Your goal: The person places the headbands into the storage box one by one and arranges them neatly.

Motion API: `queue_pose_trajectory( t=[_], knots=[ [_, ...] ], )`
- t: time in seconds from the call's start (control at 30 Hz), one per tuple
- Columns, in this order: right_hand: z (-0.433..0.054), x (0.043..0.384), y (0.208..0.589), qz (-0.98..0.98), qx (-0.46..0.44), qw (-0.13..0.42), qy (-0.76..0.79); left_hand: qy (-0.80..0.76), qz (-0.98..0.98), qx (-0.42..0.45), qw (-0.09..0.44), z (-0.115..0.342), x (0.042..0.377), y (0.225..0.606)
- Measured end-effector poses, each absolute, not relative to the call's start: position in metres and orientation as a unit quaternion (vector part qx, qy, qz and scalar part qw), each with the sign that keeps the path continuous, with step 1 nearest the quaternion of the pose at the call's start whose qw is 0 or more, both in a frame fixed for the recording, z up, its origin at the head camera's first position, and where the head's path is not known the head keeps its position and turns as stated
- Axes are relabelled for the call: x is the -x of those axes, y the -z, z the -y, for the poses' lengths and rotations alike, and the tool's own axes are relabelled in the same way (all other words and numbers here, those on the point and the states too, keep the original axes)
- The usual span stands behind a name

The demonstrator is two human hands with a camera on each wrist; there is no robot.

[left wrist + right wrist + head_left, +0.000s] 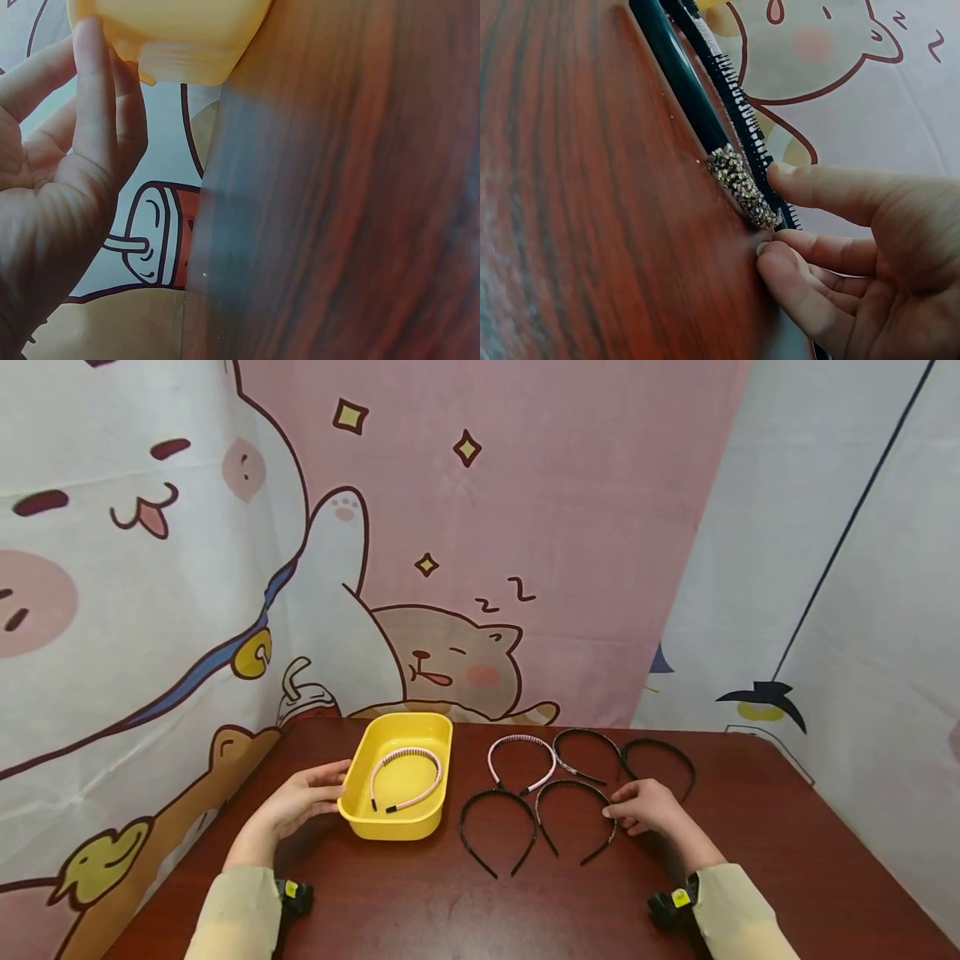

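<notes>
In the head view, my left hand (300,802) rests its fairly straight fingers against the outer left side of a yellow plastic tray (397,828). A pink headband (432,787) with dark tips lies in the tray. The left wrist view shows fingertips on the wall of the yellow tray (187,52). My right hand (647,806) pinches the right side of a black headband (573,782) on the table. Close up in the right wrist view, that black headband (742,184) has a glittery section beside the thumb and fingertips of my right hand (855,262).
Around it on the brown table (480,918) lie another pink headband (491,762), a black headband (462,835) in front, and two dark headbands (587,731) (675,749) behind. A cartoon-printed cloth (585,527) hangs behind the table.
</notes>
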State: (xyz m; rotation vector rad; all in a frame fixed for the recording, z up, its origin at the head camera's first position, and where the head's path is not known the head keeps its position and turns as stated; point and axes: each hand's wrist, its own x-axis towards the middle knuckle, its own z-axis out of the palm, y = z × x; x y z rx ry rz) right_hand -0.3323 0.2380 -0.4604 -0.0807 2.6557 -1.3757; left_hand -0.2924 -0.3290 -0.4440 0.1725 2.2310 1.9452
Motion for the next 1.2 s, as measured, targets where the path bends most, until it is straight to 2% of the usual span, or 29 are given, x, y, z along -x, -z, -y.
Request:
queue_pose_trajectory(
  t=[0.3, 0.63, 1.2],
  knots=[
    [-0.2326, 0.3323, 0.4588, -0.894, 0.03, 0.088, 0.439, -0.653, -0.749, -0.066, 0.092, 0.3284, 0.2935, 0.4463],
    [-0.2298, 0.3328, 0.4599, -0.89, 0.034, 0.067, 0.45, -0.647, -0.754, -0.068, 0.088, 0.3295, 0.2974, 0.4419],
    [-0.2306, 0.3376, 0.4646, -0.885, 0.039, 0.062, 0.459, -0.658, -0.745, -0.066, 0.089, 0.3295, 0.2916, 0.4421]
  ],
)
